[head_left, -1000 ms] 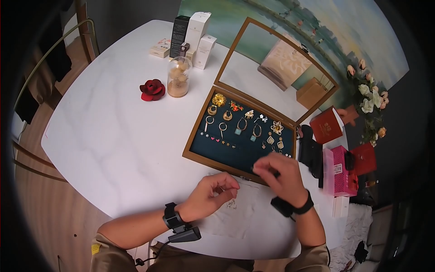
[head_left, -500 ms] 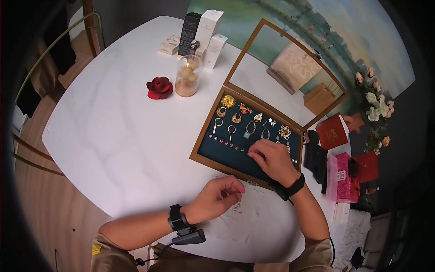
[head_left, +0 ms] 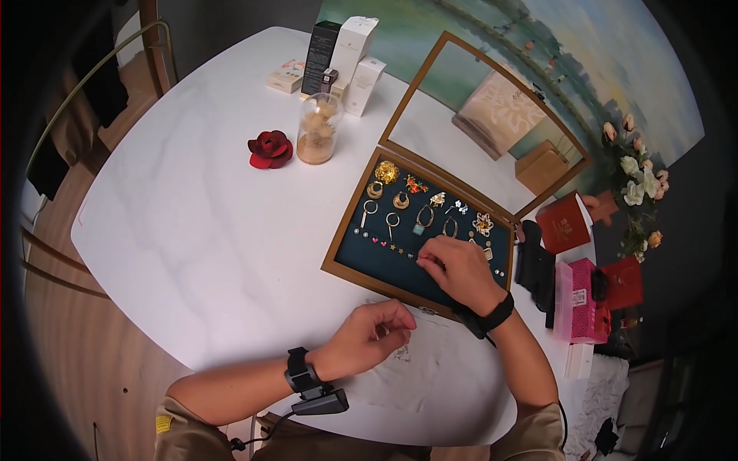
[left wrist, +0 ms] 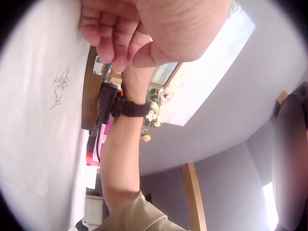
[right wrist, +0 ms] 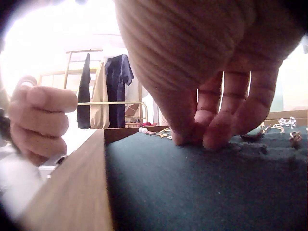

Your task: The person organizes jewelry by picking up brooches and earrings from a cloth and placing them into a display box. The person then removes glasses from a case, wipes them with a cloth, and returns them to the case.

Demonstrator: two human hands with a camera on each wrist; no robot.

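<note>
My right hand (head_left: 463,275) rests its fingertips on the dark green pad (head_left: 365,260) of an open wooden jewelry box (head_left: 346,277), beside a row of small studs (head_left: 393,247). In the right wrist view, the thumb and a finger of that hand (right wrist: 207,72) meet at the pad (right wrist: 192,187); anything between them is hidden. My left hand (head_left: 365,338) hovers near the box's front edge, fingers loosely curled and nothing visible in them. Small shiny pieces (left wrist: 60,84) lie on a pale sheet (head_left: 392,384) beneath it.
Earrings and brooches (head_left: 387,172) fill the pad's back rows. The mirrored lid (head_left: 416,84) stands raised. A red flower (head_left: 270,150), a clear dome (head_left: 318,134) and upright boxes (head_left: 354,50) are farther back. A black case (head_left: 534,269) and a pink box (head_left: 582,300) stand right.
My right hand has moved from the box's front edge onto the pad, close to the stud row. The head view has shifted slightly. My left hand keeps its loosely curled pose.
</note>
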